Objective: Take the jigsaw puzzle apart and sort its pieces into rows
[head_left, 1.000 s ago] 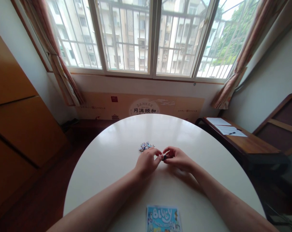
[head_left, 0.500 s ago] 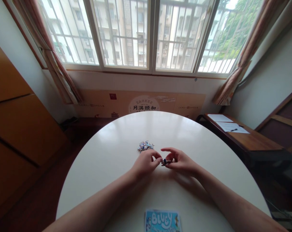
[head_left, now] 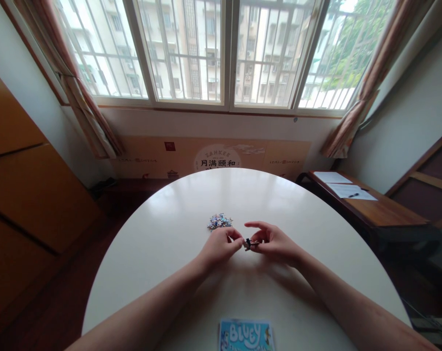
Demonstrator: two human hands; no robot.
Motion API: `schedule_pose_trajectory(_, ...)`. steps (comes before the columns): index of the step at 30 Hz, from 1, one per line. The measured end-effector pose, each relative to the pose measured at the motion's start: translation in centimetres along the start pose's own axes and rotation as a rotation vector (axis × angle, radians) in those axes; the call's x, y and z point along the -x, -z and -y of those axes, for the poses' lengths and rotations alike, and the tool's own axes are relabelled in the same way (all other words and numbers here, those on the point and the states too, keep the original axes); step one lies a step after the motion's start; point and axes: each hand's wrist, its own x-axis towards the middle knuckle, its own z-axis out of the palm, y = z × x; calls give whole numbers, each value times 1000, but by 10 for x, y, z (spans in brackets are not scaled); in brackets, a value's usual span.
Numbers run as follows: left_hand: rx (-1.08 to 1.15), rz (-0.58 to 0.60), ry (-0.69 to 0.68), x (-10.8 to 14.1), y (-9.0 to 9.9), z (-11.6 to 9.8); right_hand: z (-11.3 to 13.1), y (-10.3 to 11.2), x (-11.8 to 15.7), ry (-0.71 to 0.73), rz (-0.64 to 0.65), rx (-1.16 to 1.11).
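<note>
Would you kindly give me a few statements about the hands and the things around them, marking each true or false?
1. A pile of small pieces lies on the white table. True.
2. The right hand holds a small dark item. True.
3. The left hand is spread flat. False: the thumb and forefinger of the left hand come together beside that item.
4. The blue item lies beyond the pile. False: the blue item marked BLUEY lies nearer the person.
5. Papers lie off to the right. True.

barred window (head_left: 228, 58) flanked by tied curtains (head_left: 347, 131); beneath it, a printed panel (head_left: 279, 150). at right, a wooden side table (head_left: 392, 213) bearing papers (head_left: 331, 177); at left, an orange-brown cabinet (head_left: 27, 190).
</note>
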Motion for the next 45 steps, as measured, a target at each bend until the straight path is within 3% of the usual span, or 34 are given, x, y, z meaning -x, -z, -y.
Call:
schedule_pose_trajectory(9, 235, 13, 145, -1, -4, 5, 4, -7, 1, 12, -40, -29)
schedule_pose_trajectory(27, 398, 2, 379, 2, 1, -9, 11, -18, 3, 57, -92, -34)
schedule_pose_trajectory(45, 435, 3, 434, 2, 3, -10, 12, -23, 4, 158, -165, 127)
